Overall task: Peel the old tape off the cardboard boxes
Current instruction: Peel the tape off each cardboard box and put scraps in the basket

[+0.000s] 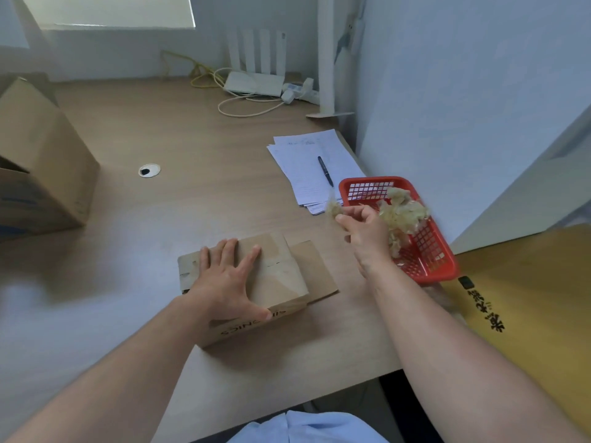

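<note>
A small brown cardboard box [281,276] lies on the wooden desk in front of me, with printed letters on its near side and one flap folded out to the right. My left hand [227,276] rests flat on its top, fingers spread and thumb over the near edge. My right hand [364,228] is raised to the right of the box and pinches a crumpled scrap of yellowish old tape [334,208]. Just beyond it stands a red plastic basket [428,257] holding a heap of crumpled tape [403,212].
A large cardboard box [41,167] stands at the desk's left edge. Papers [307,167] with a pen [325,170] lie behind the basket. A router [254,83] and cables sit at the back. A yellow box [524,292] is at the right.
</note>
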The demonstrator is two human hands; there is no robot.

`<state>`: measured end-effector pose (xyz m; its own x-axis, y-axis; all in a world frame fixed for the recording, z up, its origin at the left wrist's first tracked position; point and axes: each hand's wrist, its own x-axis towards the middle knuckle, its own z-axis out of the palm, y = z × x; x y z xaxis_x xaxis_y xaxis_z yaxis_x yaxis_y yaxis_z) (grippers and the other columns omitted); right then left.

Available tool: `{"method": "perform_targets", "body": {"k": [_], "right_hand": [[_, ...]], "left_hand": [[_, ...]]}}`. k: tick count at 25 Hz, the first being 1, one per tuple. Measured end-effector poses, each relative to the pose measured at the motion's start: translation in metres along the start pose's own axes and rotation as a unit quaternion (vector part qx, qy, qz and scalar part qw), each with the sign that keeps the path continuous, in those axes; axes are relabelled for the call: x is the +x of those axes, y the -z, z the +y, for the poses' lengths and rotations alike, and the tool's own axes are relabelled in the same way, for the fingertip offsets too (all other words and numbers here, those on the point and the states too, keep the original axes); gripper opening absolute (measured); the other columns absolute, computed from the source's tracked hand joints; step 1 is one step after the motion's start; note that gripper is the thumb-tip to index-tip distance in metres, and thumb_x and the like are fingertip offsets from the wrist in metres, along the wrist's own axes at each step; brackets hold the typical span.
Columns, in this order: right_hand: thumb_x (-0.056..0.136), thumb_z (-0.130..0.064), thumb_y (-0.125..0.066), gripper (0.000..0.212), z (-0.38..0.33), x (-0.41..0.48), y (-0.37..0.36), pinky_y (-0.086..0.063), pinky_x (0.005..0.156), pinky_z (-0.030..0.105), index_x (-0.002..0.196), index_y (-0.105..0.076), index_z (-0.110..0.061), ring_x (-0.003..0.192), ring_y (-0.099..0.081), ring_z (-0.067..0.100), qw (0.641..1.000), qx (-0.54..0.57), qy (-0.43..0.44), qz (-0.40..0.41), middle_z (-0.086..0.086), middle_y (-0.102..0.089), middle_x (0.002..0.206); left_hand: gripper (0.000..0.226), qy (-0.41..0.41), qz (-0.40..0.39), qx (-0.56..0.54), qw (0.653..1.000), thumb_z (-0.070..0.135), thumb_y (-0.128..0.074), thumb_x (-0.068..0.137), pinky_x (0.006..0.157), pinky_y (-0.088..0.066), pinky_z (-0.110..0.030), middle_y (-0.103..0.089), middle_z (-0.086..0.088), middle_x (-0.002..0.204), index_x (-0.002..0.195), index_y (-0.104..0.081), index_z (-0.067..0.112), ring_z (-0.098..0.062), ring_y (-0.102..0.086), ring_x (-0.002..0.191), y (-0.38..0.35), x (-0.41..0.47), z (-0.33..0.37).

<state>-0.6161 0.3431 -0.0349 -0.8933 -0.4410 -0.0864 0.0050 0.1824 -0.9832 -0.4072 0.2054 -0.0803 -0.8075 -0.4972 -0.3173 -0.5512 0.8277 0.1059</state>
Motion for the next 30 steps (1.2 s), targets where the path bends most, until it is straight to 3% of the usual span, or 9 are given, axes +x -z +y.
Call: {"method": "perform_targets", "body": {"k": [5,8,10,15,18,21,23,26,30], "right_hand": [[0.083,-0.013,-0.059,0.007,-0.001,0.049,0.063,-0.045,0.083,0.034,0.082,-0.064,-0.017,0.098,-0.054,0.023,0.957,-0.216,0.112,0.161,-0.004,-0.053,0.097],[0.085,-0.015,-0.060,0.008,0.008,0.079,0.088,-0.039,0.092,0.036,0.086,-0.068,-0.014,0.119,-0.041,0.028,0.924,-0.317,0.090,0.195,0.009,-0.046,0.132],[0.086,-0.018,-0.062,0.008,0.015,0.090,0.092,-0.034,0.098,0.038,0.088,-0.069,-0.013,0.124,-0.038,0.029,0.910,-0.363,0.075,0.186,0.010,-0.039,0.139],[0.089,-0.011,-0.054,0.016,0.032,0.096,0.086,-0.040,0.088,0.037,0.093,-0.069,-0.010,0.105,-0.048,0.032,0.870,-0.465,0.108,0.122,0.016,-0.054,0.111],[0.092,-0.011,-0.049,0.023,0.040,0.095,0.081,-0.040,0.099,0.039,0.106,-0.067,-0.009,0.115,-0.045,0.031,0.839,-0.531,0.102,0.063,0.016,-0.052,0.123],[0.092,-0.020,-0.048,0.033,0.037,0.095,0.076,-0.029,0.111,0.042,0.122,-0.062,-0.016,0.127,-0.037,0.030,0.795,-0.600,0.093,-0.003,0.011,-0.044,0.139],[0.091,-0.027,-0.048,0.039,0.035,0.088,0.071,-0.026,0.112,0.046,0.130,-0.054,-0.021,0.130,-0.036,0.030,0.812,-0.575,0.097,-0.020,0.004,-0.043,0.143],[0.089,-0.024,-0.052,0.049,0.031,0.082,0.073,-0.035,0.105,0.046,0.136,-0.042,-0.021,0.125,-0.043,0.033,0.901,-0.429,0.068,0.005,0.009,-0.049,0.134],[0.089,-0.019,-0.056,0.035,0.024,0.072,0.082,-0.040,0.097,0.030,0.123,-0.061,-0.010,0.115,-0.048,0.028,0.939,-0.334,0.063,0.050,0.010,-0.037,0.128]], "left_hand": [[0.135,0.014,0.001,0.013,1.000,0.094,-0.045,0.042,0.112,0.021,-0.050,0.015,-0.012,0.155,0.148,0.015,0.037,-0.029,0.023,0.141,0.000,0.016,0.011],[0.136,0.024,0.004,0.014,1.000,0.095,-0.042,0.039,0.111,0.021,-0.050,0.014,-0.013,0.155,0.148,0.014,0.037,-0.029,0.023,0.141,0.001,0.024,0.017],[0.136,0.029,0.007,0.010,1.000,0.095,-0.041,0.038,0.111,0.021,-0.049,0.015,-0.012,0.155,0.148,0.014,0.038,-0.028,0.024,0.141,0.002,0.028,0.018],[0.135,0.027,0.012,0.003,1.000,0.097,-0.040,0.038,0.110,0.024,-0.046,0.019,-0.008,0.155,0.147,0.017,0.040,-0.025,0.027,0.140,-0.001,0.028,0.016],[0.135,0.027,0.009,0.004,1.000,0.097,-0.039,0.037,0.111,0.023,-0.047,0.020,-0.008,0.154,0.146,0.018,0.040,-0.025,0.027,0.140,-0.001,0.028,0.017],[0.135,0.026,0.002,0.005,1.000,0.097,-0.040,0.038,0.111,0.023,-0.048,0.019,-0.008,0.155,0.146,0.019,0.041,-0.026,0.027,0.140,-0.001,0.029,0.017],[0.134,0.026,-0.001,0.004,1.000,0.097,-0.040,0.038,0.111,0.022,-0.048,0.019,-0.009,0.155,0.145,0.019,0.041,-0.027,0.027,0.141,0.000,0.029,0.016],[0.135,0.027,-0.002,0.005,1.000,0.097,-0.040,0.038,0.112,0.020,-0.049,0.019,-0.010,0.155,0.146,0.018,0.041,-0.028,0.026,0.141,0.001,0.030,0.016],[0.136,0.023,-0.007,0.010,1.000,0.097,-0.039,0.037,0.113,0.018,-0.050,0.017,-0.010,0.155,0.146,0.017,0.039,-0.029,0.025,0.141,0.002,0.029,0.017]]}}
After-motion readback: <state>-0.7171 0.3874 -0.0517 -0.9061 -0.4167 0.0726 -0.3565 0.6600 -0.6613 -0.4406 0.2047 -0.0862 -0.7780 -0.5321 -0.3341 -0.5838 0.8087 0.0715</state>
